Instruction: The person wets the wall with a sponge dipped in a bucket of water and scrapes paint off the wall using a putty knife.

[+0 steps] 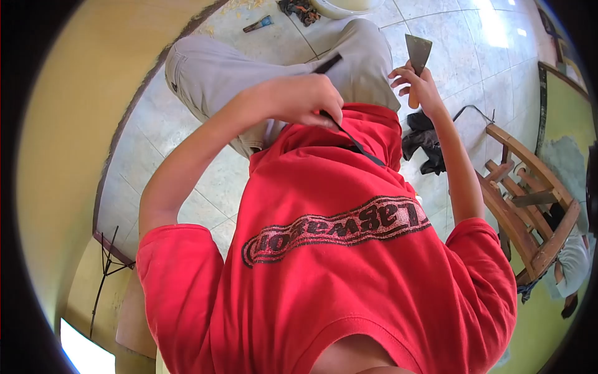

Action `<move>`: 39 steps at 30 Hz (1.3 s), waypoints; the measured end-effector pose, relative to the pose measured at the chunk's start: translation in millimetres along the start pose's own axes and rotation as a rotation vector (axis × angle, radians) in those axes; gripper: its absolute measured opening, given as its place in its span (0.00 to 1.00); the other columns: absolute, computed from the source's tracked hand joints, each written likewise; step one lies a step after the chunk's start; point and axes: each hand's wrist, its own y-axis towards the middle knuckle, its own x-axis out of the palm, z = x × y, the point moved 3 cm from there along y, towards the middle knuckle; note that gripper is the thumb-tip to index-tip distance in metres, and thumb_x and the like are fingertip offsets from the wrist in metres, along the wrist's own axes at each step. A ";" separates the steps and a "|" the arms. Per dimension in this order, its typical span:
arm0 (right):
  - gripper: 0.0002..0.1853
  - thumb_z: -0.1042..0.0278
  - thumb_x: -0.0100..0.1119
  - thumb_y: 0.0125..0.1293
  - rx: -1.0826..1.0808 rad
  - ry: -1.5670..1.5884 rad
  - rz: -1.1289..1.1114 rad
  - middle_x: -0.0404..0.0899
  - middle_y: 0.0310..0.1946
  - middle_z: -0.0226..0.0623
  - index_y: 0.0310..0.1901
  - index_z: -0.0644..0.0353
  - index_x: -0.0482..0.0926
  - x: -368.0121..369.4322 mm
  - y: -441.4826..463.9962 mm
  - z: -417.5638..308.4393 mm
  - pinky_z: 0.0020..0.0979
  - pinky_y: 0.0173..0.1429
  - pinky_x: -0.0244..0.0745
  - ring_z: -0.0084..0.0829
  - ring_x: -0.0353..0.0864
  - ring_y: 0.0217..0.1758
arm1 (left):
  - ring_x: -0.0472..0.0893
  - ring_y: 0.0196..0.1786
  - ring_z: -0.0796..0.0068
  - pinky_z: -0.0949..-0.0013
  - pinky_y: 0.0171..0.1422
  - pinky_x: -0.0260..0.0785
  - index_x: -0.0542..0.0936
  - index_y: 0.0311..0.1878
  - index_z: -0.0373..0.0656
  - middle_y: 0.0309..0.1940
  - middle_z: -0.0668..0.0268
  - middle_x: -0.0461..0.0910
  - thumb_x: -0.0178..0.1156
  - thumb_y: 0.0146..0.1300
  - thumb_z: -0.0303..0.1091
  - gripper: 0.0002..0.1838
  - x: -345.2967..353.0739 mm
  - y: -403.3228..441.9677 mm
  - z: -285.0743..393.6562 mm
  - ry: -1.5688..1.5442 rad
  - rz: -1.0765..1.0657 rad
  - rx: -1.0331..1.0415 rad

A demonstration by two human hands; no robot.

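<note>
My left hand (308,100) is closed around a black strap (355,144) at my waist, over the lower part of my red shirt. One end of the strap (329,63) sticks out above the hand, and the other runs down across the shirt. On the right, my right hand (423,92) holds a putty knife (418,51) upright, its wide metal blade pointing away from me. Some fingers of that hand are spread off the light handle. My legs in grey trousers (215,65) are bent on the tiled floor.
A wooden chair frame (529,243) lies at the right, with black cloth (425,142) beside it. Ahead are a pale bucket (346,7), a dark rag (300,10) and a small brush (258,24). A yellow wall (68,124) borders the left. Another person (570,268) is at far right.
</note>
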 end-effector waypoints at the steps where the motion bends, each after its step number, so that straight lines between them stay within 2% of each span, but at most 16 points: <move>1: 0.11 0.65 0.55 0.68 0.011 0.017 0.003 0.84 0.37 0.40 0.31 0.57 0.66 -0.9 -3.7 2.9 0.27 0.33 0.76 0.28 0.84 0.35 | 0.79 0.33 0.58 0.60 0.39 0.71 0.85 0.40 0.41 0.30 0.62 0.80 0.66 0.55 0.27 0.08 -12.5 -6.9 2.7 0.034 0.057 -0.015; 5: 0.10 0.66 0.55 0.68 0.043 0.078 0.003 0.84 0.36 0.40 0.31 0.57 0.67 -0.7 -20.6 14.5 0.27 0.34 0.77 0.28 0.84 0.35 | 0.76 0.29 0.61 0.61 0.33 0.67 0.86 0.40 0.43 0.26 0.63 0.75 0.66 0.57 0.28 0.08 -22.5 -22.1 13.5 0.051 0.148 -0.094; 7: 0.10 0.64 0.55 0.68 0.048 0.088 0.009 0.84 0.36 0.41 0.32 0.58 0.67 4.2 -30.3 9.3 0.27 0.34 0.78 0.29 0.84 0.35 | 0.74 0.27 0.61 0.61 0.32 0.65 0.86 0.42 0.43 0.24 0.63 0.73 0.67 0.56 0.27 0.09 -20.8 -29.4 9.5 0.022 0.197 -0.062; 10: 0.11 0.65 0.56 0.67 0.058 0.113 0.021 0.83 0.36 0.43 0.31 0.57 0.66 9.1 -43.5 0.6 0.27 0.32 0.77 0.30 0.84 0.35 | 0.73 0.26 0.62 0.62 0.31 0.64 0.87 0.42 0.44 0.22 0.63 0.71 0.67 0.54 0.25 0.11 -24.0 -40.9 5.7 0.047 0.256 -0.097; 12: 0.10 0.65 0.55 0.68 0.057 0.243 0.001 0.83 0.36 0.43 0.32 0.57 0.66 17.7 -56.9 -6.2 0.27 0.29 0.77 0.30 0.84 0.35 | 0.72 0.25 0.63 0.62 0.30 0.63 0.87 0.43 0.45 0.21 0.63 0.70 0.68 0.53 0.23 0.13 -24.9 -47.4 6.5 0.093 0.253 -0.141; 16: 0.10 0.64 0.55 0.67 0.063 0.412 -0.040 0.80 0.32 0.42 0.37 0.57 0.66 41.0 -71.8 -19.5 0.29 0.26 0.75 0.32 0.83 0.32 | 0.73 0.25 0.64 0.63 0.29 0.64 0.87 0.43 0.45 0.20 0.63 0.71 0.67 0.52 0.22 0.14 -27.9 -48.7 8.6 0.115 0.265 -0.176; 19: 0.10 0.63 0.56 0.67 0.066 0.538 -0.050 0.80 0.32 0.43 0.37 0.56 0.65 64.7 -67.3 -38.9 0.29 0.25 0.74 0.33 0.83 0.31 | 0.76 0.29 0.62 0.61 0.34 0.68 0.87 0.41 0.44 0.24 0.63 0.74 0.67 0.53 0.27 0.11 -28.8 -36.8 13.1 0.104 0.259 -0.187; 20: 0.10 0.63 0.55 0.67 -0.010 0.619 -0.013 0.79 0.31 0.42 0.38 0.55 0.65 73.6 -58.4 -42.9 0.29 0.22 0.69 0.31 0.80 0.27 | 0.77 0.30 0.62 0.61 0.35 0.69 0.86 0.41 0.44 0.24 0.64 0.74 0.67 0.53 0.27 0.11 -28.1 -31.6 15.0 0.104 0.279 -0.167; 21: 0.10 0.63 0.55 0.67 -0.012 0.618 -0.013 0.79 0.31 0.42 0.38 0.55 0.65 86.6 -46.7 -48.9 0.29 0.22 0.69 0.31 0.80 0.27 | 0.77 0.30 0.61 0.61 0.35 0.70 0.86 0.41 0.44 0.25 0.64 0.75 0.67 0.53 0.27 0.11 -26.4 -28.7 17.7 0.102 0.298 -0.151; 23: 0.11 0.61 0.54 0.68 -0.170 0.907 0.308 0.76 0.28 0.40 0.39 0.55 0.64 103.5 -24.0 -62.9 0.29 0.20 0.64 0.29 0.75 0.23 | 0.78 0.31 0.61 0.61 0.36 0.70 0.86 0.41 0.44 0.25 0.64 0.75 0.67 0.53 0.28 0.11 -21.9 -26.8 12.6 0.165 0.316 -0.153; 24: 0.11 0.61 0.54 0.68 -0.173 0.906 0.309 0.76 0.28 0.40 0.39 0.55 0.64 118.8 -21.6 -64.9 0.29 0.20 0.64 0.29 0.75 0.23 | 0.78 0.31 0.61 0.60 0.36 0.71 0.85 0.40 0.44 0.25 0.64 0.75 0.66 0.53 0.28 0.10 -19.0 -26.1 10.5 0.224 0.332 -0.155; 26: 0.12 0.60 0.51 0.70 -0.179 1.010 0.504 0.74 0.26 0.38 0.39 0.57 0.63 135.2 -19.3 -58.5 0.29 0.19 0.61 0.28 0.71 0.20 | 0.77 0.29 0.62 0.61 0.34 0.70 0.86 0.41 0.44 0.25 0.64 0.75 0.67 0.51 0.26 0.12 -15.2 -27.1 13.2 0.274 0.380 -0.100; 30: 0.12 0.60 0.49 0.71 -0.177 1.054 0.575 0.73 0.26 0.38 0.39 0.59 0.62 145.7 -25.1 -30.5 0.29 0.19 0.61 0.28 0.70 0.18 | 0.76 0.28 0.65 0.63 0.30 0.69 0.87 0.43 0.48 0.25 0.66 0.74 0.68 0.51 0.26 0.14 -14.4 -31.8 25.6 0.412 0.409 -0.054; 34: 0.11 0.61 0.44 0.76 -0.290 0.893 0.515 0.74 0.30 0.42 0.42 0.59 0.60 153.2 -33.0 -35.1 0.28 0.18 0.62 0.28 0.70 0.16 | 0.76 0.27 0.66 0.64 0.29 0.69 0.87 0.43 0.49 0.23 0.67 0.73 0.68 0.51 0.27 0.14 -24.4 -29.3 30.8 0.466 0.371 -0.015; 36: 0.10 0.61 0.44 0.76 -0.307 0.867 0.509 0.74 0.30 0.42 0.42 0.59 0.60 152.9 -35.0 -35.0 0.28 0.18 0.62 0.28 0.70 0.16 | 0.78 0.29 0.64 0.63 0.33 0.71 0.85 0.40 0.47 0.24 0.66 0.73 0.64 0.58 0.34 0.07 -32.0 -25.4 37.1 0.525 0.306 -0.029; 39: 0.10 0.61 0.44 0.77 -0.332 0.813 0.501 0.74 0.30 0.43 0.43 0.59 0.60 152.1 -35.3 -30.6 0.28 0.18 0.62 0.28 0.70 0.16 | 0.75 0.26 0.66 0.65 0.27 0.68 0.87 0.41 0.49 0.22 0.67 0.72 0.67 0.53 0.30 0.11 -44.8 -24.6 37.4 0.530 0.309 0.042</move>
